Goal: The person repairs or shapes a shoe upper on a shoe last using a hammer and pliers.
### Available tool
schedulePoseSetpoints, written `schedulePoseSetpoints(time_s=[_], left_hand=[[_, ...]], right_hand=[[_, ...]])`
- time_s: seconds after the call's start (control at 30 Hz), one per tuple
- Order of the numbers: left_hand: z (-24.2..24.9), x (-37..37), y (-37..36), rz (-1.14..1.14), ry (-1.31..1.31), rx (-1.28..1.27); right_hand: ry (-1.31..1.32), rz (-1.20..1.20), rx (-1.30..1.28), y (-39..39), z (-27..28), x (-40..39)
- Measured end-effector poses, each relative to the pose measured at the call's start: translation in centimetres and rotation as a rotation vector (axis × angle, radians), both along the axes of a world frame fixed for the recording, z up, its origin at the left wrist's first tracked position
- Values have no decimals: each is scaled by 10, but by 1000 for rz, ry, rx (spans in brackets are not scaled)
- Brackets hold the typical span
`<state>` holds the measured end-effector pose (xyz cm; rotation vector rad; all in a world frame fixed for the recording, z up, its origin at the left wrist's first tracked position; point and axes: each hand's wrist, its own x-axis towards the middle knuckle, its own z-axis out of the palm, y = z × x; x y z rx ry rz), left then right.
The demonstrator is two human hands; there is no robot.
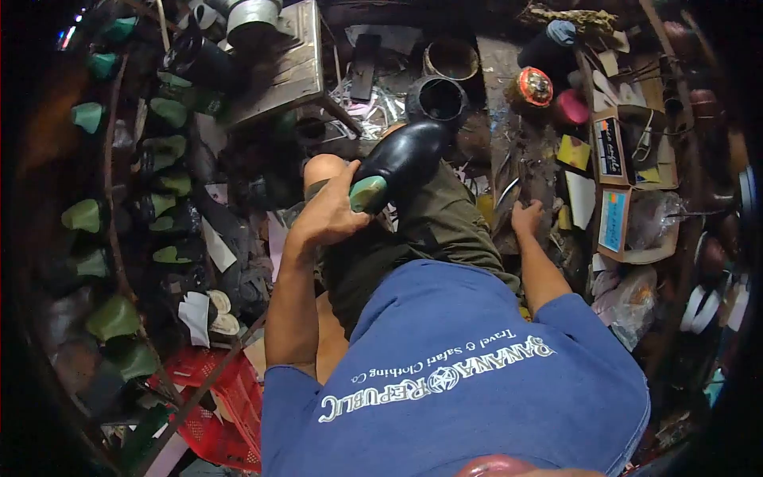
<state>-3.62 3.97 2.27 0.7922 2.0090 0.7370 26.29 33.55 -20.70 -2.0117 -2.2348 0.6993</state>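
Observation:
A black shoe (405, 155) with a pale green last (368, 193) showing at its opening lies across my lap. My left hand (330, 211) grips its heel end, thumb on top, and the toe points up and to the right. Off to the right, my right hand (527, 216) is low over the cluttered wooden bench (520, 151), its fingers curled. A thin, curved, shiny piece (509, 191) lies just beyond those fingers. Whatever is between them is too small to make out.
Green lasts (83, 215) line racks on the left. Ahead are a small wooden table (290, 71) and dark round containers (437, 99). A red-and-gold tin (535, 86) and open cardboard boxes (640, 226) stand on the right. A red crate (211, 413) is at the lower left.

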Motion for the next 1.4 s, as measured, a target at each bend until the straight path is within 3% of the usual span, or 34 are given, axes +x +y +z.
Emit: schedulePoseSetpoints(time_s=[0.03, 0.17, 0.33, 0.37, 0.43, 0.53, 0.67, 0.77, 0.83, 0.87, 0.93, 1.0, 1.07, 1.27, 1.4], left_hand=[[0, 0, -2, -16, 78, -15], [-2, 0, -10, -103, 388, -24], [-6, 9, -14, -49, 336, 84], [-7, 13, -13, -53, 330, 81], [-9, 19, -12, 13, 405, 76], [-18, 25, -16, 10, 501, 127], [-18, 36, -14, 18, 531, 66], [-18, 39, -12, 22, 577, 107], [-14, 36, -10, 49, 488, 29], [-12, 35, -10, 55, 490, 29], [-7, 36, -8, 66, 470, -4], [-9, 35, -9, 65, 469, -9], [-9, 32, -10, 61, 465, -15], [-14, 30, -16, 91, 419, 42], [-19, 29, -18, 74, 426, 67]], right_hand=[[-5, -127, 5, -3, -6, 4], [-19, -62, -202, -18, -13, 42], [-83, 425, -147, -20, -25, 71], [-88, 422, -151, -20, -28, 75], [-131, 229, -201, -25, 23, 45], [27, 208, -374, -20, 56, 35], [369, 335, -274, -45, 150, -17], [449, 500, -256, -50, 202, -69], [639, 565, -441, -55, 233, -102], [640, 572, -440, -61, 248, -117], [609, 831, -177, -69, 268, -140], [492, 922, -145, -71, 244, -151], [288, 1175, -6, -77, 237, -161], [439, 1045, -36, -84, 256, -164], [173, 1116, -51, -87, 251, -160]])
